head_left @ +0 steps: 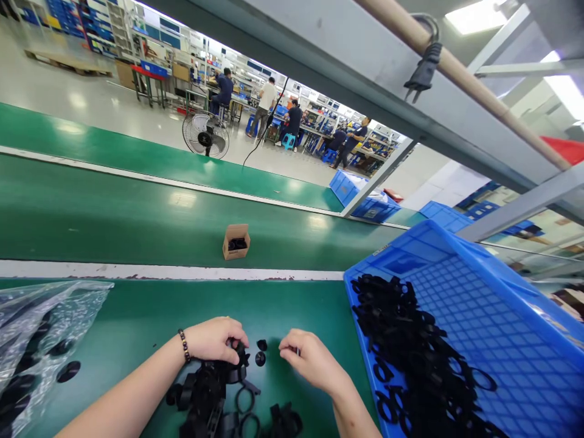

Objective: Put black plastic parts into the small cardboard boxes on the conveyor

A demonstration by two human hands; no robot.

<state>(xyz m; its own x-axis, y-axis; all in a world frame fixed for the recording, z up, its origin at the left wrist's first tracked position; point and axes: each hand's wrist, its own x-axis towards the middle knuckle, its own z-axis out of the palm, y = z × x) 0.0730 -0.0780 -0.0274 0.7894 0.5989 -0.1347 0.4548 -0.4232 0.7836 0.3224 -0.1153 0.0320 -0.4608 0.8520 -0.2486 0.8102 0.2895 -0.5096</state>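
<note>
My left hand, with a beaded bracelet on its wrist, curls its fingers round a black plastic part at the top of a pile. That pile of black plastic parts lies on the green work surface below the hand. To the right, my right hand hovers near the surface with thumb and fingers pinched together. Whatever is in that pinch, if anything, is too small to make out. Between the hands lie two small round black pieces. Black rings and a further black cluster are closer to me.
A large blue crate on the right holds many black ring-shaped parts. At the left lies a clear plastic bag with black discs. Beyond a white ledge, a small open cardboard box stands on the green belt.
</note>
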